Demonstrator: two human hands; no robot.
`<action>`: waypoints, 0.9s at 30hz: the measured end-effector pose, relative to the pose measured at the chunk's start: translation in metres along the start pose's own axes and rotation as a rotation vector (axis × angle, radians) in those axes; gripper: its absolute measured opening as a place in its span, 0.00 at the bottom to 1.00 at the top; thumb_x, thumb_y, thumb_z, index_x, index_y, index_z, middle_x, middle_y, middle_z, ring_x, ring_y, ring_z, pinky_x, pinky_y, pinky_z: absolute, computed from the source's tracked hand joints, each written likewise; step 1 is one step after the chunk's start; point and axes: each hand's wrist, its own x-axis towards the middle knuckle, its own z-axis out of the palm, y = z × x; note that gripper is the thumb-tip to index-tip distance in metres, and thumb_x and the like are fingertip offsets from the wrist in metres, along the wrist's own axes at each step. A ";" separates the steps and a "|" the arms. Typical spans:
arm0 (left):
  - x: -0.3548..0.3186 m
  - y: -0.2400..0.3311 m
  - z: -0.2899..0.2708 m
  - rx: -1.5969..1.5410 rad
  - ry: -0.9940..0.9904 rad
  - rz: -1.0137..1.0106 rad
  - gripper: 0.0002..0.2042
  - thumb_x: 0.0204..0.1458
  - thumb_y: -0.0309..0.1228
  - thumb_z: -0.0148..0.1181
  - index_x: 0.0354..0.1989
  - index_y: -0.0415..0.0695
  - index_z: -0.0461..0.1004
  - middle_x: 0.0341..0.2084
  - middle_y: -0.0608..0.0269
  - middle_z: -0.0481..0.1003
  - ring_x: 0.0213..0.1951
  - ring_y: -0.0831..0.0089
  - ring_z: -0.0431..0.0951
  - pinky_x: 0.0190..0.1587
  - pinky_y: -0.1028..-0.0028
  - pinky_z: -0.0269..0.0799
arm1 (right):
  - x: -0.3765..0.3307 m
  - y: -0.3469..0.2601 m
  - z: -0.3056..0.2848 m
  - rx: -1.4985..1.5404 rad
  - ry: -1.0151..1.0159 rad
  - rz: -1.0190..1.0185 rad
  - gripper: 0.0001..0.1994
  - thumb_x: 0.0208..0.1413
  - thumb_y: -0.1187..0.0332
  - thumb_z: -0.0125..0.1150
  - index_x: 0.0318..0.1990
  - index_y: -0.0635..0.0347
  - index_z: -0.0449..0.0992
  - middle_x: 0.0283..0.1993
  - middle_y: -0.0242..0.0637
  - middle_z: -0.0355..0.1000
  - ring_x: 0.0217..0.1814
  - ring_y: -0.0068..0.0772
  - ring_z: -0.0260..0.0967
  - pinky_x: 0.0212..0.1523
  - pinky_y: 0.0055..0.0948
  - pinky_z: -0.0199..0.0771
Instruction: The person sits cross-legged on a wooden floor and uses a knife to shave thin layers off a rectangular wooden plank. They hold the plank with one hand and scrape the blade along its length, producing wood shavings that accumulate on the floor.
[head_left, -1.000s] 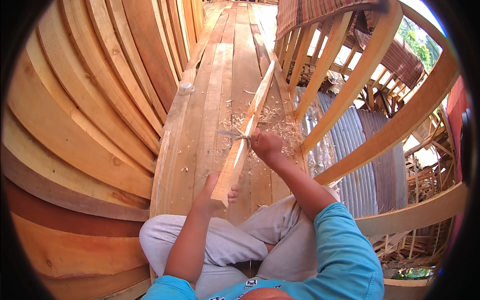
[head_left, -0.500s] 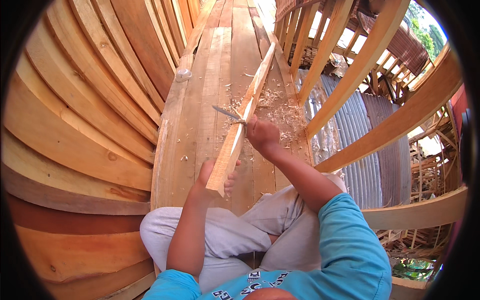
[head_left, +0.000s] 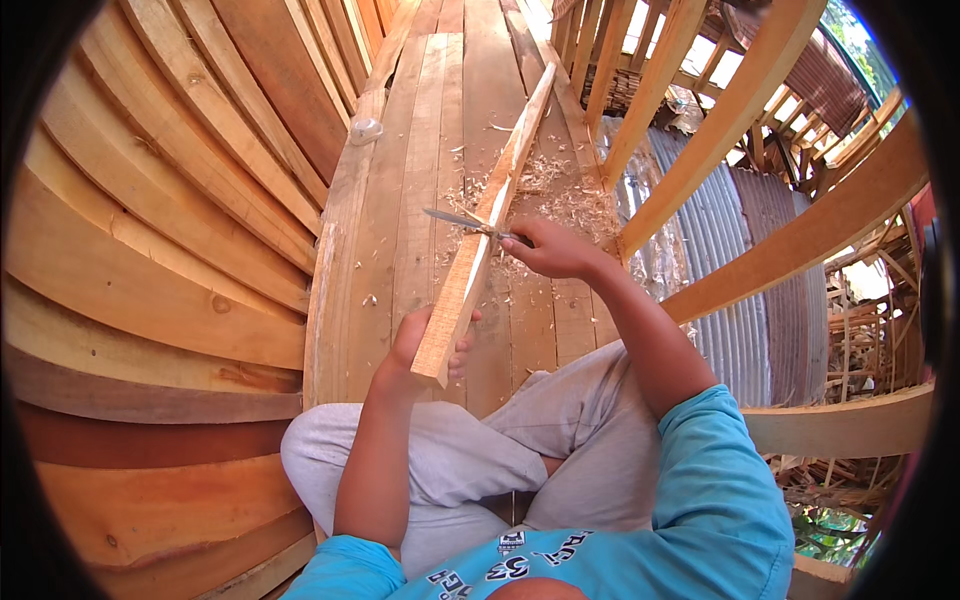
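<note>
My left hand [head_left: 425, 340] is wrapped from below around the near end of a long squared wooden bar [head_left: 462, 282]. The bar slants away from me to the right and narrows to a pale, pared far end. In my right hand [head_left: 550, 248] is the handle of a knife [head_left: 455, 219], whose grey blade points left across the upper face of the bar. Thin shavings cling beside the blade. Part of my left hand's fingers is hidden under the wood.
Wood shavings [head_left: 565, 190] litter the plank floor [head_left: 400, 210] beyond my crossed legs. A small clear plastic object [head_left: 366, 130] lies by the left plank wall [head_left: 150, 270]. On the right stand wooden slats [head_left: 720, 130], with corrugated metal sheets [head_left: 720, 240] beyond them.
My right hand has shifted right and turned, still gripping the knife, whose blade stays across the bar. The bar's far end has risen slightly in the view, and the whole view has shifted a little.
</note>
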 end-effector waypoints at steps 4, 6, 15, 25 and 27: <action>-0.001 0.002 -0.001 -0.110 -0.008 -0.064 0.24 0.65 0.45 0.37 0.54 0.37 0.67 0.21 0.61 0.69 0.16 0.74 0.67 0.18 0.73 0.66 | -0.007 -0.002 0.002 0.188 -0.006 0.168 0.15 0.62 0.57 0.56 0.34 0.61 0.78 0.28 0.49 0.74 0.34 0.52 0.74 0.35 0.48 0.71; -0.001 -0.001 -0.004 -0.172 -0.057 -0.074 0.24 0.65 0.45 0.37 0.55 0.37 0.66 0.22 0.61 0.68 0.17 0.75 0.67 0.19 0.74 0.66 | -0.004 -0.007 0.007 -0.149 0.171 0.076 0.12 0.59 0.60 0.58 0.33 0.58 0.79 0.27 0.49 0.74 0.34 0.51 0.75 0.34 0.48 0.71; -0.004 0.005 -0.008 -0.365 -0.195 -0.062 0.24 0.63 0.42 0.39 0.58 0.33 0.62 0.24 0.63 0.64 0.18 0.75 0.66 0.20 0.75 0.67 | 0.008 -0.003 0.027 -0.401 0.543 -0.055 0.08 0.54 0.61 0.64 0.28 0.51 0.75 0.18 0.40 0.71 0.21 0.48 0.72 0.23 0.45 0.68; -0.002 0.005 -0.015 -0.319 -0.195 -0.076 0.24 0.65 0.45 0.38 0.56 0.35 0.65 0.24 0.61 0.66 0.19 0.73 0.67 0.22 0.71 0.67 | 0.003 -0.022 0.021 -0.378 0.442 -0.092 0.09 0.56 0.61 0.62 0.30 0.54 0.73 0.21 0.44 0.72 0.23 0.52 0.72 0.25 0.48 0.68; -0.003 0.003 -0.012 -0.161 -0.107 -0.076 0.24 0.65 0.45 0.39 0.56 0.36 0.66 0.24 0.61 0.67 0.19 0.72 0.68 0.21 0.71 0.67 | -0.005 -0.033 0.034 -0.263 0.329 -0.030 0.11 0.57 0.59 0.61 0.30 0.56 0.73 0.22 0.47 0.72 0.25 0.55 0.72 0.27 0.51 0.69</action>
